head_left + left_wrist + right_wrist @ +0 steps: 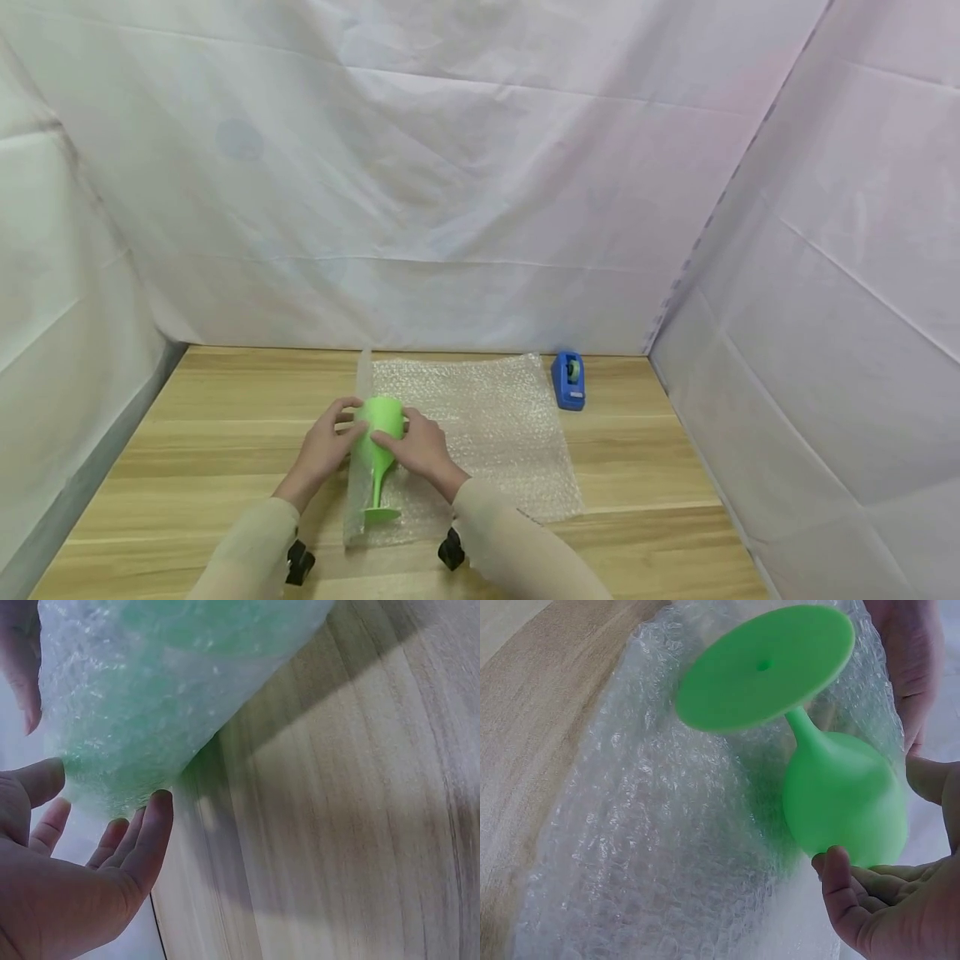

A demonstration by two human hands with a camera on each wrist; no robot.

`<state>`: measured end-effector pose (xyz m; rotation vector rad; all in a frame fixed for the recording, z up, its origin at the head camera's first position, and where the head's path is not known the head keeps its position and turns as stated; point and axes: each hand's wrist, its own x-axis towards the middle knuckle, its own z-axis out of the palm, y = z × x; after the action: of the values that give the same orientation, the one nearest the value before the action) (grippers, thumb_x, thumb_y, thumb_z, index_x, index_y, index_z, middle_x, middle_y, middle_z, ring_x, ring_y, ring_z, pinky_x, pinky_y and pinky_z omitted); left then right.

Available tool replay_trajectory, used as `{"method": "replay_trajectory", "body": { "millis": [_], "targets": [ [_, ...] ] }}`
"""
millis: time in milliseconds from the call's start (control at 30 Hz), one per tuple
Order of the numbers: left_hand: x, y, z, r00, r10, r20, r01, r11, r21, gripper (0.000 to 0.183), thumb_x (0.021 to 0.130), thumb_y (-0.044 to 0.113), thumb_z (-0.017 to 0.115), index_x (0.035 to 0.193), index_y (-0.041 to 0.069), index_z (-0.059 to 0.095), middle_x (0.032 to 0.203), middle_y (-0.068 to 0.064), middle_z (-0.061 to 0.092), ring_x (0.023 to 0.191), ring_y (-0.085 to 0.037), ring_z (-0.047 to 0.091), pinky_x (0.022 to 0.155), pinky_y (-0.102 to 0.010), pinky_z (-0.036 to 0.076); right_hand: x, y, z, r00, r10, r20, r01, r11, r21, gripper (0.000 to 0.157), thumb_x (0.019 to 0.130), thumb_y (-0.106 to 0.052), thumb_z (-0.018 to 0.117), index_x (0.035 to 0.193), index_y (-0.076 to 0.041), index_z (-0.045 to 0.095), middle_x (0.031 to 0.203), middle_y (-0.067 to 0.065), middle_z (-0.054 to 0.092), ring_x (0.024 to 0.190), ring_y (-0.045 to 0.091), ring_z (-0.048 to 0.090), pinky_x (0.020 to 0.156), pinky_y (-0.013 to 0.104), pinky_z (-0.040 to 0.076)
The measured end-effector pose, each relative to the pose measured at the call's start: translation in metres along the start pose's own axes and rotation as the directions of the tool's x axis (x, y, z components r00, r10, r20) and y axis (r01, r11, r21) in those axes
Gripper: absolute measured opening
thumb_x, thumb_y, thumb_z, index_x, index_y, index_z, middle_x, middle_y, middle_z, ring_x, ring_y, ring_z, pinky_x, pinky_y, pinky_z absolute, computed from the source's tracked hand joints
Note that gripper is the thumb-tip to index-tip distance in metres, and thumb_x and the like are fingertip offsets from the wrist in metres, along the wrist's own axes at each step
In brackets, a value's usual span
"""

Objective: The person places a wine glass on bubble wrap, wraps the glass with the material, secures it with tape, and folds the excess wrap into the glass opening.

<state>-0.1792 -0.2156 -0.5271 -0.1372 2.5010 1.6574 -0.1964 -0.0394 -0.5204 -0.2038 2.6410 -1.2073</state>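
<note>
A bright green goblet lies on its side on a sheet of bubble wrap, its foot toward me. My right hand grips the bowl, thumb on one side and fingers on the other; the round foot and stem show plainly in the right wrist view. The sheet's left edge is raised against the goblet, and my left hand holds it there near the rim. Through the wrap in the left wrist view, the green goblet shows only blurred. Thumb and fingertips of the left hand touch the wrap's outer side.
A blue tape dispenser stands to the right of the sheet's far corner. The wooden table ends at white cloth walls at the back and both sides. Black wrist devices sit under the sleeves.
</note>
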Motion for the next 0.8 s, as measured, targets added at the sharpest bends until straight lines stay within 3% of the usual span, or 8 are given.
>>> {"method": "replay_trajectory", "body": {
  "millis": [167, 400, 600, 700, 800],
  "targets": [
    [0.0021, 0.0043, 0.0005, 1.000, -0.003, 0.007, 0.003, 1.000, 0.019, 0.048, 0.099, 0.030, 0.057, 0.142, 0.017, 0.041, 0.146, -0.030, 0.037, 0.128, -0.052, 0.047, 0.093, -0.050, 0.054, 0.0018, 0.0021, 0.0011, 1.000, 0.016, -0.004, -0.016, 1.000, 0.026, 0.076, 0.085, -0.055, 0.067, 0.140, -0.006, 0.048, 0.122, 0.016, 0.066, 0.103, 0.025, 0.068, 0.077, 0.036, 0.058],
    [0.0035, 0.0078, 0.0012, 1.000, 0.005, -0.001, -0.005, 0.998, 0.062, 0.047, 0.100, 0.030, 0.055, 0.143, 0.017, 0.043, 0.146, -0.028, 0.039, 0.127, -0.052, 0.048, 0.095, -0.052, 0.052, 0.0063, 0.0029, 0.0025, 0.999, -0.023, -0.042, 0.022, 1.000, -0.020, 0.068, 0.084, -0.050, 0.070, 0.130, -0.002, 0.058, 0.116, 0.012, 0.067, 0.093, 0.018, 0.064, 0.073, 0.032, 0.054],
    [0.0045, 0.0083, 0.0014, 1.000, 0.023, -0.007, -0.022, 0.998, 0.063, 0.040, 0.104, 0.028, 0.047, 0.142, 0.016, 0.044, 0.144, -0.029, 0.041, 0.127, -0.053, 0.047, 0.092, -0.054, 0.053, 0.0062, 0.0024, 0.0014, 0.999, -0.007, -0.035, 0.006, 1.000, -0.010, 0.057, 0.083, -0.048, 0.073, 0.118, -0.004, 0.064, 0.098, 0.005, 0.069, 0.077, 0.011, 0.059, 0.063, 0.026, 0.049],
    [0.0064, 0.0080, 0.0019, 1.000, 0.014, -0.002, -0.014, 0.998, 0.063, 0.046, 0.103, 0.029, 0.047, 0.145, 0.011, 0.037, 0.143, -0.028, 0.041, 0.128, -0.051, 0.047, 0.094, -0.054, 0.052, 0.0062, 0.0025, 0.0003, 1.000, 0.005, -0.028, -0.005, 1.000, 0.001, 0.051, 0.083, -0.047, 0.073, 0.112, -0.006, 0.066, 0.088, 0.000, 0.067, 0.069, 0.009, 0.056, 0.058, 0.024, 0.046],
    [0.0079, 0.0068, 0.0018, 1.000, -0.025, 0.007, 0.025, 0.998, 0.062, 0.062, 0.102, 0.036, 0.049, 0.150, 0.004, 0.025, 0.146, -0.028, 0.037, 0.132, -0.048, 0.044, 0.099, -0.054, 0.049, 0.0059, 0.0036, -0.0004, 1.000, 0.021, -0.021, -0.021, 1.000, 0.019, 0.052, 0.083, -0.047, 0.074, 0.114, -0.006, 0.066, 0.090, 0.002, 0.070, 0.069, 0.008, 0.059, 0.057, 0.024, 0.048]
  ]
}}
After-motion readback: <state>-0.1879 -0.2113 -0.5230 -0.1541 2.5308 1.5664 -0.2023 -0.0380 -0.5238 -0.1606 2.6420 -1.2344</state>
